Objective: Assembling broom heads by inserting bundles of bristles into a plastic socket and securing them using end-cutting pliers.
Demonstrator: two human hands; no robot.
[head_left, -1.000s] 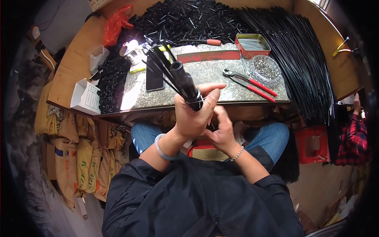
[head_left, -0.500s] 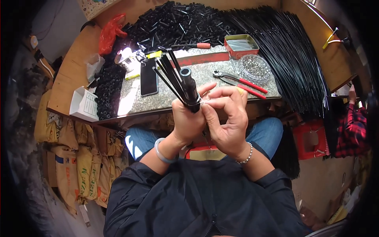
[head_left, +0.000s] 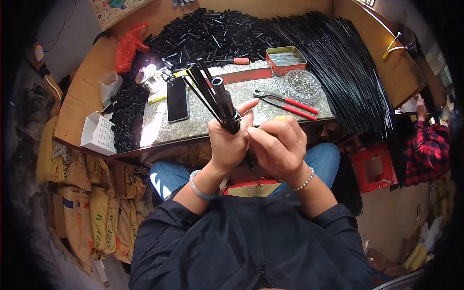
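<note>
In the head view, the left hand (head_left: pixel 225 147) curls snugly around a black tube (head_left: pixel 224 99) and thin rods (head_left: pixel 204 92), which jut beyond its fingers. Just beside, the right hand (head_left: pixel 280 145) pinches a wire (head_left: pixel 242 122) at the tube (its end is too small to make out). Past the fingers lie a phone (head_left: pixel 178 103), leftward, and pliers (head_left: pixel 302 106), rightward.

Smooth, plastic-looking black tube (head_left: pixel 224 99) gleams above a speckled, stone-like slab (head_left: pixel 155 118) set on a wooden desk (head_left: pixel 79 104).
A thin wire (head_left: pixel 244 122) shows a metallic glint; pliers (head_left: pixel 300 106) pair metal with glossy red grips. A smartphone (head_left: pixel 177 104) has a sleek, glassy face, a tin (head_left: pixel 290 70) painted metal walls, a red bag (head_left: pixel 128 50) crinkled plastic film. The jacket (head_left: pixel 246 237) is matt dark cloth, the jeans (head_left: pixel 321 157) denim.
</note>
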